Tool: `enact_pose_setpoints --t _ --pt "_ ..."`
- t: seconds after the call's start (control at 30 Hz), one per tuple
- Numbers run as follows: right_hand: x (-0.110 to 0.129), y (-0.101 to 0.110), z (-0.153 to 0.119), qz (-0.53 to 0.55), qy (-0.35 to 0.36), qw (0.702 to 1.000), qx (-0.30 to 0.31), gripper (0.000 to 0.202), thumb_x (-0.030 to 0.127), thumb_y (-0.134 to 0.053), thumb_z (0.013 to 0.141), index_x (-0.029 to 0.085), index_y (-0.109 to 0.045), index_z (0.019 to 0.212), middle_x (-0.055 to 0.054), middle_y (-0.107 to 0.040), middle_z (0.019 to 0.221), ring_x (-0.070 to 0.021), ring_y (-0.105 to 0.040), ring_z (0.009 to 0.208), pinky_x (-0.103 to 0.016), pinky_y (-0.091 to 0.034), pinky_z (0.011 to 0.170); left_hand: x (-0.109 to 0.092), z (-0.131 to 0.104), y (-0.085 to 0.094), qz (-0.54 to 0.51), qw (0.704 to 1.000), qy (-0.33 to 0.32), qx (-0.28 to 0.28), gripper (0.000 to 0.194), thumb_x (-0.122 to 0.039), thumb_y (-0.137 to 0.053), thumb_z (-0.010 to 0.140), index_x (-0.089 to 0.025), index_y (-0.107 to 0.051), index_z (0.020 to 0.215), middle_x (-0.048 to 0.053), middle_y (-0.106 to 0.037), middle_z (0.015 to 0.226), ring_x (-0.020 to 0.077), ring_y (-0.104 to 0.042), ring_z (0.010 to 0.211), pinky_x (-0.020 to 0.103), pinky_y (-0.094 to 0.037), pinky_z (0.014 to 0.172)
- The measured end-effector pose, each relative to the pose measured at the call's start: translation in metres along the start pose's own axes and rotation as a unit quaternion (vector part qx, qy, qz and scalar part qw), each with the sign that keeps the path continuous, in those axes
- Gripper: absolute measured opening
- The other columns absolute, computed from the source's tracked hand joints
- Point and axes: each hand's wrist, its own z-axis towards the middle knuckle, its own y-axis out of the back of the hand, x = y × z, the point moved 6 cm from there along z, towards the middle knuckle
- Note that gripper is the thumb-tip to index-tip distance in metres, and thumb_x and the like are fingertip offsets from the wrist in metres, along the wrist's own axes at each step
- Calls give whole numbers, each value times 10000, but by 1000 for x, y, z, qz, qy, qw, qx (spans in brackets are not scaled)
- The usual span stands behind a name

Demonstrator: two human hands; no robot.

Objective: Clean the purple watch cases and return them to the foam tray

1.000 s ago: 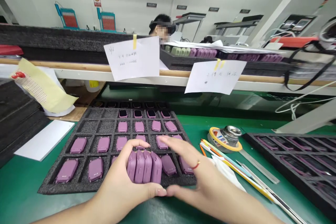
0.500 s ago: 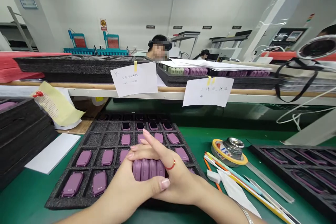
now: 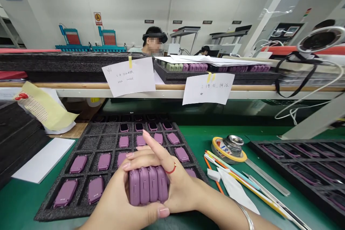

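Note:
Several purple smartwatch bodies (image 3: 149, 186) stand side by side in a row between my two hands, just above the near edge of a black foam tray (image 3: 88, 129). My left hand (image 3: 120, 196) wraps round the left end of the row, its thumb running below. Closing the right end is my right hand (image 3: 178, 187), with a red string on it; its fingers reach over the top and overlap the left fingers. The index finger points up. More purple watch bodies (image 3: 78, 164) lie in the tray's compartments, some with dark screens showing. Part of the tray is hidden behind my hands.
Right of my hands lie a roll of yellow tape (image 3: 229, 150), thin coloured sticks (image 3: 237, 172), a white cloth (image 3: 237, 192) and a steel ruler (image 3: 266, 176). A second tray (image 3: 304, 165) stands far right. Ahead runs a shelf (image 3: 172, 90) with paper notes; a person sits beyond.
The view has shifted slightly, so the scene sits further left. My hands have tilted the row of watch bodies, and more of their sides shows now. Both hands keep their hold.

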Motion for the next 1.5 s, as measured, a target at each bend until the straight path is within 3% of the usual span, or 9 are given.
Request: enact_pose_setpoints --t 0.33,0.53,0.73,0.83,0.9,1.0,1.1,1.37,1.5 --pt "1 -5 -2 -32 11 999 5 845 376 -567 989 210 -19 1610 -111 -731 1183 -217 -631 1246 -432 -451 1105 8 2 -5 -56 996 -17 68 479 -336 -775 681 -223 -676 1136 79 -710 1186 323 -635 1186 448 -527 1039" --pt "-1 -3 -2 17 1 1000 1 952 646 -545 936 239 -10 1611 -102 -724 1222 -231 -619 1268 -444 -427 1127 5 -3 -1 -20 1000 0 20 696 -266 -875 467 -207 -684 1134 83 -681 1137 364 -635 1126 489 -518 1040" --pt "6 -1 -5 -36 -40 998 30 1081 618 -670 867 281 40 1609 -120 -624 1390 -260 -494 1395 -465 -327 1191 -1 -4 2 -11 1000 3 -4 761 -242 -873 441 -217 -628 1161 67 -697 1158 345 -646 1130 434 -539 998" --pt "15 17 -13 -85 -92 991 35 1203 611 -780 765 288 9 1614 -146 -484 1524 -308 -404 1458 -486 -284 1213 -3 -4 6 -6 1000 5 -2 790 -229 -884 443 -261 -602 1180 33 -724 1170 320 -678 1090 413 -530 1001" --pt "20 38 -24 -98 -143 985 13 1054 637 -723 809 291 -131 1610 -142 -472 1537 -320 -433 1439 -481 -342 1188 -2 -5 6 -5 1000 24 18 798 -230 -890 462 -287 -585 1197 14 -760 1048 313 -718 977 429 -548 952" --pt "18 79 -52 -176 -270 945 -50 538 553 -546 970 291 -516 1438 -102 -633 1395 -293 -610 1278 -445 -491 1075 2 -6 5 -6 997 63 52 796 -225 -882 490 -310 -567 1216 -2 -771 919 321 -736 869 460 -560 893" --pt "15 114 -90 -314 -374 869 -80 283 421 -554 968 261 -741 1110 -66 -793 1059 -271 -755 968 -404 -604 878 4 -6 3 -2 994 85 63 799 -206 -883 481 -319 -575 1210 -1 -766 938 327 -736 885 445 -561 872" --pt "16 138 -153 -429 -479 761 -87 337 417 -495 932 233 -761 1025 -66 -811 911 -234 -745 665 -351 -607 639 33 -1 -4 -13 991 103 84 768 -235 -846 521 -303 -537 1221 24 -753 1001 328 -724 934 434 -543 867" --pt "6 131 -163 -409 -526 745 -36 320 409 -560 889 215 -739 1070 -83 -788 1009 -201 -702 601 -337 -575 614 62 6 -6 37 988 108 100 684 -287 -813 566 -273 -536 1192 14 -748 948 311 -720 896 429 -530 877"
